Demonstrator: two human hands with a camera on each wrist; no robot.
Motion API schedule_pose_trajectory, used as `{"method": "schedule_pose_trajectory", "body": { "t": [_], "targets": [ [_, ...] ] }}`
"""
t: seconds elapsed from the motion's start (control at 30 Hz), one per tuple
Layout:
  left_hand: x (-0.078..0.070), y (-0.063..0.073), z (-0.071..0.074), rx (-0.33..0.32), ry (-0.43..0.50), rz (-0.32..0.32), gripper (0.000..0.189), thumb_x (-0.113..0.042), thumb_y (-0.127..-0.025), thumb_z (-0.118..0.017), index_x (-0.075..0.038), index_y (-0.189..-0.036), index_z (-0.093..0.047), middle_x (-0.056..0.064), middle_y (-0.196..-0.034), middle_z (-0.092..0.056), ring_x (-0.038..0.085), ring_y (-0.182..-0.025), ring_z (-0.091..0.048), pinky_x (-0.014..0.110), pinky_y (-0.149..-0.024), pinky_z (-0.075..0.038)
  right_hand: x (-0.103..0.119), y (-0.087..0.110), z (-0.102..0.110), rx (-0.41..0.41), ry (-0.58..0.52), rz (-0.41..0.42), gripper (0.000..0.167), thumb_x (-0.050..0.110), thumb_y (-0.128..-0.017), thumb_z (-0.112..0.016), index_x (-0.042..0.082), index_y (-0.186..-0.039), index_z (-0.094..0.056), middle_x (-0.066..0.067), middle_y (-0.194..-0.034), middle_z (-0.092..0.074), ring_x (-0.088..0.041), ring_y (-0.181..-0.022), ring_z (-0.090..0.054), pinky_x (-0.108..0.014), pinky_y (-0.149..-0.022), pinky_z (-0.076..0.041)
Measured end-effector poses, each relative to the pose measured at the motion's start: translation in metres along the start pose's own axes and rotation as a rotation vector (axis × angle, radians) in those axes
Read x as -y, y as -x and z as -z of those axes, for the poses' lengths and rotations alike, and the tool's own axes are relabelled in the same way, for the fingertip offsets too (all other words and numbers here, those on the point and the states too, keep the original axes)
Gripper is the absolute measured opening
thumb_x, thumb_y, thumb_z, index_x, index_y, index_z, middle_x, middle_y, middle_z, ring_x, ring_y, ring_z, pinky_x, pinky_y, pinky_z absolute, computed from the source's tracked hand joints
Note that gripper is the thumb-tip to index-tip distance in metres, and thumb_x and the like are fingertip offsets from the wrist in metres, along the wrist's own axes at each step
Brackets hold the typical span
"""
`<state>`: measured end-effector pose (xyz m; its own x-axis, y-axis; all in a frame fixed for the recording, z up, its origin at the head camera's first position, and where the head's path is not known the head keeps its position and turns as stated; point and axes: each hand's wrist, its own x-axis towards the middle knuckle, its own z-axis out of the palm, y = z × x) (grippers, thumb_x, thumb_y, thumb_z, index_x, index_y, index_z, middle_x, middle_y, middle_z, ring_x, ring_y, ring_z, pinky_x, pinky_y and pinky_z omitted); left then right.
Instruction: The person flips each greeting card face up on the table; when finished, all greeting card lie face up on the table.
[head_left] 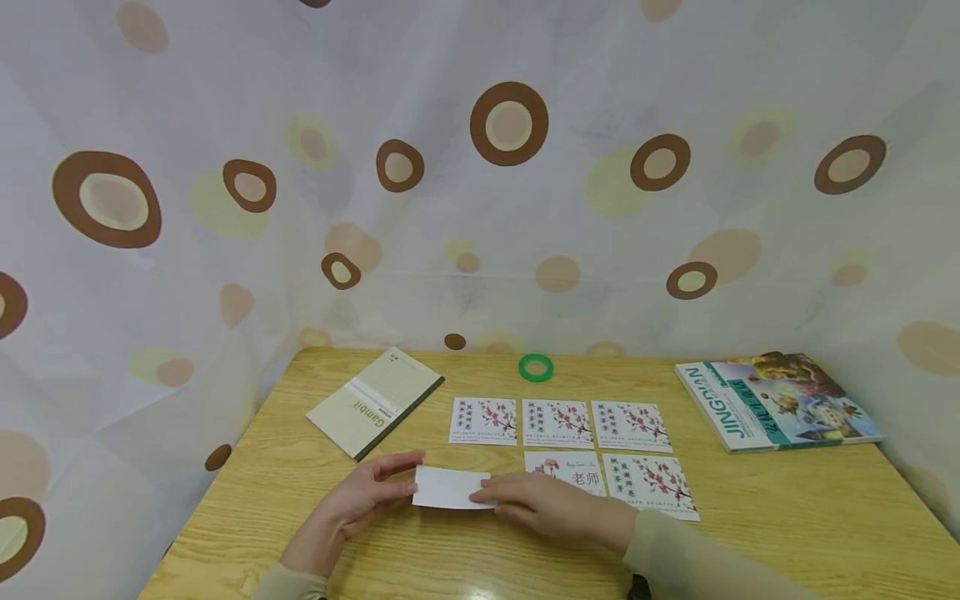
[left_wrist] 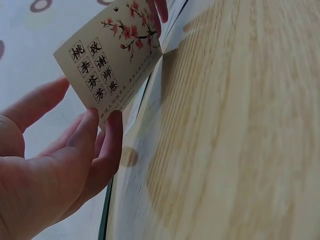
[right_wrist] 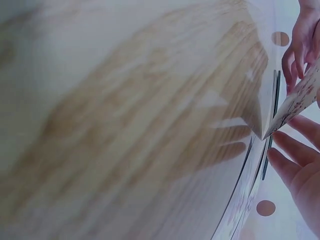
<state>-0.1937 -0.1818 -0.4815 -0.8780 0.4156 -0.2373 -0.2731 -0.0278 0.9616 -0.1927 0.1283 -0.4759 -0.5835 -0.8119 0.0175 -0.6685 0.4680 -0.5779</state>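
Between both hands a greeting card [head_left: 452,487] is held tilted up off the table, its plain white side showing in the head view. Its other face [left_wrist: 107,65], in the left wrist view, carries pink blossoms and black characters. My left hand [head_left: 367,494] pinches the card's left end between thumb and fingertips. At the right end, my right hand [head_left: 551,504] grips it with its fingers. Just beyond the right hand lies a pink-flowered card [head_left: 558,463], partly covered by that hand. Beside it is a blossom card [head_left: 650,486]; a row of three similar cards [head_left: 557,423] lies behind.
A cream notebook [head_left: 375,402] lies at the left back of the wooden table [head_left: 810,517]. Green tape [head_left: 536,367] sits at the back middle, and a colourful book [head_left: 780,402] at the right. Behind them hangs a spotted curtain [head_left: 450,225].
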Motion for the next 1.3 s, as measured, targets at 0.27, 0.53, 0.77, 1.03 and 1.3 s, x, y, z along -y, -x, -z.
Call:
{"method": "schedule_pose_trajectory", "body": {
  "t": [0.27, 0.53, 0.77, 1.03, 1.3],
  "targets": [
    [-0.0007, 0.0008, -0.0012, 0.036, 0.020, -0.016, 0.063, -0.002, -0.094, -0.063, 0.012, -0.147, -0.033, 0.028, -0.152, -0.036, 0.005, -0.110, -0.057, 0.020, -0.094, -0.051, 0.0009, 0.0021, 0.0029, -0.080, 0.013, 0.055, 0.035, 0.015, -0.104, -0.049, 0.025, -0.136, -0.061, 0.001, -0.135, -0.063, -0.017, -0.127, -0.058, -0.034, -0.109, -0.047],
    [0.0004, -0.0005, -0.0005, -0.001, 0.049, -0.012, 0.059, -0.006, -0.096, -0.061, 0.011, -0.147, -0.035, 0.025, -0.147, -0.044, 0.002, -0.109, -0.057, 0.017, -0.095, -0.050, 0.0011, 0.0001, 0.0033, -0.198, -0.009, 0.079, 0.032, 0.011, -0.101, -0.054, 0.024, -0.128, -0.066, 0.008, -0.124, -0.069, -0.007, -0.115, -0.064, -0.026, -0.097, -0.053],
    [0.0007, -0.0020, -0.0011, -0.008, 0.114, -0.019, 0.058, -0.006, -0.098, -0.058, 0.014, -0.146, -0.032, 0.016, -0.136, -0.057, 0.003, -0.110, -0.060, 0.015, -0.096, -0.050, 0.0014, -0.0014, 0.0047, -0.250, -0.067, 0.085, 0.028, 0.008, -0.098, -0.059, 0.018, -0.122, -0.070, 0.004, -0.117, -0.073, -0.009, -0.105, -0.068, -0.020, -0.087, -0.056],
    [0.0006, -0.0027, -0.0043, 0.012, 0.152, -0.029, 0.060, -0.007, -0.100, -0.056, 0.019, -0.145, -0.028, 0.002, -0.120, -0.065, 0.005, -0.110, -0.063, 0.018, -0.098, -0.050, 0.0024, -0.0024, 0.0062, -0.325, -0.063, 0.134, 0.024, 0.003, -0.095, -0.062, 0.010, -0.115, -0.072, -0.002, -0.111, -0.075, -0.010, -0.100, -0.070, -0.017, -0.082, -0.057],
    [0.0026, -0.0035, -0.0081, 0.018, 0.184, -0.028, 0.046, -0.012, -0.101, -0.056, 0.014, -0.137, -0.046, 0.000, -0.111, -0.069, 0.009, -0.107, -0.064, 0.024, -0.103, -0.050, 0.0019, -0.0018, 0.0062, -0.363, -0.103, 0.111, 0.022, 0.004, -0.096, -0.061, 0.009, -0.114, -0.072, -0.005, -0.108, -0.075, -0.012, -0.096, -0.071, -0.017, -0.079, -0.058]
  ]
}}
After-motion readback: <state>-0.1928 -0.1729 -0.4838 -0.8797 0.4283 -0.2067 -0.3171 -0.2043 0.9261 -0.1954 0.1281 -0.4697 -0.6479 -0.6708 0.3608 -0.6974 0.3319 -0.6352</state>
